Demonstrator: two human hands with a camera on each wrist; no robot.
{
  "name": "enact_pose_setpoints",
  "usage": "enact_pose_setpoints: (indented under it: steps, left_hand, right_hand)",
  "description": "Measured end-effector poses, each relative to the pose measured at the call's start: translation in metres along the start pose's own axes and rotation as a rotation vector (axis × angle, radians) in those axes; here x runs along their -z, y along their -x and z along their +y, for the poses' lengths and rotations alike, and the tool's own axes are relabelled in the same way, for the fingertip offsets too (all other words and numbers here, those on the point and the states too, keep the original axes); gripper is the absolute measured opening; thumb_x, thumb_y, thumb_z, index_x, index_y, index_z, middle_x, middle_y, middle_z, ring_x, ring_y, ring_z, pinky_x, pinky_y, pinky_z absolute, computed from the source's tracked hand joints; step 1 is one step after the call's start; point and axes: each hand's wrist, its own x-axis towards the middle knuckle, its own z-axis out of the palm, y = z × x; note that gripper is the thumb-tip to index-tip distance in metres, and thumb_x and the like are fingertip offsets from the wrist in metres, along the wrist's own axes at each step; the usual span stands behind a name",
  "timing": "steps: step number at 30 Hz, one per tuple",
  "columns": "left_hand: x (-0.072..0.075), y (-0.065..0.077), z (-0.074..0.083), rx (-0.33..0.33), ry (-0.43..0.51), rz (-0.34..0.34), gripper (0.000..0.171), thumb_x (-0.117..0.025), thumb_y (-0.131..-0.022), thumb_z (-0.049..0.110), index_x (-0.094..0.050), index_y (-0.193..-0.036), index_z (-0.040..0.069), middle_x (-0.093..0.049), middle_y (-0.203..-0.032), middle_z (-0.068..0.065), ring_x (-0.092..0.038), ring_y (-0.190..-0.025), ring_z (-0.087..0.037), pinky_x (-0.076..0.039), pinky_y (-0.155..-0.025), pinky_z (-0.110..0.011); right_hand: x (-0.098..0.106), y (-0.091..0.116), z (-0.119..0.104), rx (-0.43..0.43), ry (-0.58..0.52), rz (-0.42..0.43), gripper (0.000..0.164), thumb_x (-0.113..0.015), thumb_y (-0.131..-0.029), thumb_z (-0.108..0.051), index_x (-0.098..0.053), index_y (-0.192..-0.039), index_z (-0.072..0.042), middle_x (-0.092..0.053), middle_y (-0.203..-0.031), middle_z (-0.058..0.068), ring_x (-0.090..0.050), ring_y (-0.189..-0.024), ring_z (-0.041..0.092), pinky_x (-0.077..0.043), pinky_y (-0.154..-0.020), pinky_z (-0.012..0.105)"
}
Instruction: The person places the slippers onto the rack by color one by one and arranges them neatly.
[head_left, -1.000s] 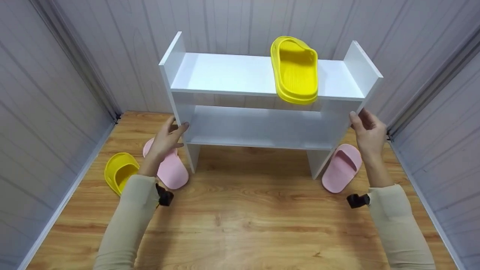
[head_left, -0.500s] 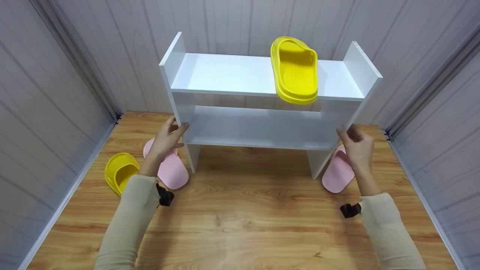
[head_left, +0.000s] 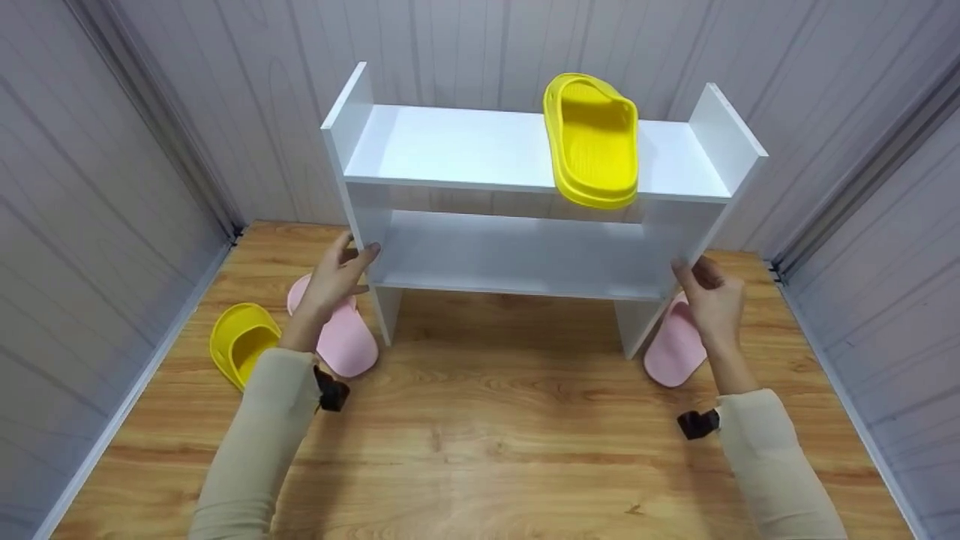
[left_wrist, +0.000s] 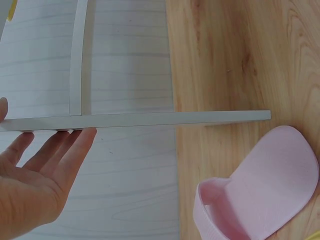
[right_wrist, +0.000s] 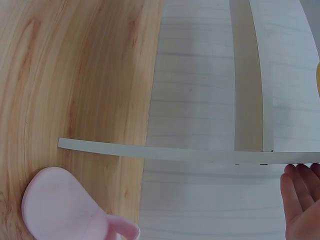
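A white two-tier shelf (head_left: 457,146) stands upright on the floor against the back wall. My left hand (head_left: 330,281) grips its left side panel, thumb on the inner face and fingers on the outer, as the left wrist view also shows. On the opposite side panel, my right hand (head_left: 716,304) holds the front edge, thumb inside and fingers outside. In the right wrist view those fingers (right_wrist: 300,187) touch the panel's outer face; the thumb is hidden there. A yellow slipper (head_left: 598,146) sits on the top board, its heel end overhanging the front.
A pink slipper (head_left: 347,345) and a yellow slipper (head_left: 244,341) lie on the wooden floor (head_left: 480,450) left of the shelf, partly covered by my left arm. Another pink slipper (head_left: 673,352) lies beside the right leg. Panelled walls (head_left: 112,225) enclose the sides.
My right hand has moved down along the right side panel, mostly between the first two frames. The left hand keeps its place, and shelf and slippers stay where they were.
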Motion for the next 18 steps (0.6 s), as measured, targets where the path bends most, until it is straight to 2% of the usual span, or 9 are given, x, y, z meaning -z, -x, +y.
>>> enact_pose_setpoints:
  steps: [2,7,9,12,15,18]
  left_hand:
    - [0.0,0.0,0.0,0.003,0.006,0.0,0.052,-0.046,-0.091,0.018,-0.024,-0.137,0.003,-0.033,-0.126,-0.029,-0.034,-0.115,-0.041,-0.037,-0.082,-0.057]
    - [0.003,-0.009,-0.016,-0.01,-0.035,0.019,0.057,-0.052,-0.088,0.03,-0.029,-0.136,0.009,-0.037,-0.124,-0.026,-0.037,-0.114,-0.038,-0.039,-0.081,-0.054]
    - [0.005,-0.012,-0.022,-0.005,-0.064,0.034,0.062,-0.054,-0.085,0.039,-0.03,-0.136,0.013,-0.037,-0.126,-0.024,-0.037,-0.115,-0.036,-0.039,-0.083,-0.051]
    - [0.005,-0.008,-0.022,-0.007,-0.077,0.093,0.065,-0.048,-0.086,0.047,-0.03,-0.137,0.011,-0.036,-0.13,-0.022,-0.036,-0.117,-0.034,-0.035,-0.089,-0.05]
    - [0.008,-0.007,-0.028,-0.047,-0.075,0.236,0.062,-0.037,-0.09,0.048,-0.028,-0.137,0.008,-0.033,-0.135,-0.017,-0.031,-0.121,-0.03,-0.028,-0.095,-0.047]
    - [0.014,-0.004,-0.039,-0.1,-0.134,0.482,0.056,-0.035,-0.092,0.043,-0.03,-0.137,0.011,-0.03,-0.138,-0.011,-0.026,-0.124,-0.024,-0.021,-0.1,-0.04]
  right_hand:
    - [0.001,0.002,-0.01,-0.018,0.02,-0.006,0.04,-0.065,-0.08,-0.027,-0.062,-0.106,0.003,-0.065,-0.091,0.008,-0.059,-0.08,0.007,-0.044,-0.071,0.017]
    - [0.003,0.011,-0.036,-0.031,0.077,-0.02,0.038,-0.062,-0.082,-0.025,-0.062,-0.105,0.005,-0.065,-0.087,0.005,-0.058,-0.076,0.003,-0.043,-0.07,0.016]
    - [0.003,0.012,-0.037,-0.014,0.078,-0.024,0.037,-0.062,-0.082,-0.024,-0.062,-0.104,0.006,-0.065,-0.088,0.008,-0.058,-0.076,0.002,-0.043,-0.069,0.016]
    - [0.003,0.012,-0.037,0.009,0.078,-0.028,0.035,-0.061,-0.083,-0.022,-0.062,-0.104,0.006,-0.064,-0.09,0.011,-0.058,-0.075,0.002,-0.044,-0.068,0.015]
    - [0.003,0.012,-0.036,0.012,0.077,-0.034,0.035,-0.061,-0.083,-0.022,-0.062,-0.104,0.006,-0.064,-0.091,0.013,-0.058,-0.076,0.002,-0.044,-0.068,0.015]
    - [0.004,0.011,-0.035,0.005,0.08,-0.041,0.037,-0.061,-0.083,-0.024,-0.061,-0.105,0.006,-0.064,-0.093,0.015,-0.058,-0.076,0.003,-0.044,-0.068,0.016]
